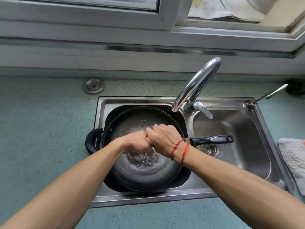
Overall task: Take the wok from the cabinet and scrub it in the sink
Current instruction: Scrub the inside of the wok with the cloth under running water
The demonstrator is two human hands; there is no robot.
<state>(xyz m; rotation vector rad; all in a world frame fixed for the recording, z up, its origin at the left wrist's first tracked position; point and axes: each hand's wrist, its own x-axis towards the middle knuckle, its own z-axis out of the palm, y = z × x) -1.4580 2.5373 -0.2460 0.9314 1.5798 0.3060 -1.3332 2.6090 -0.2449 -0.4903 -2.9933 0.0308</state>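
A dark round wok (142,176) lies in the left basin of a steel double sink (148,198) with water pooled in its bottom. Its long black handle (212,139) reaches over the right basin, and a black loop handle (92,139) sticks out over the left rim. My left hand (138,142) and my right hand (163,136) are pressed together above the wok with their fingers curled. Between them they squeeze a small pale pink thing (149,140), mostly hidden. Water splashes into the wok below my hands. Red strings circle my right wrist.
A chrome tap (198,83) curves over the left basin, its lever behind it. The right basin (239,129) has a drain strainer (210,148). A grey cloth (293,159) lies on the teal counter at right. A round metal cap (93,85) sits behind the sink.
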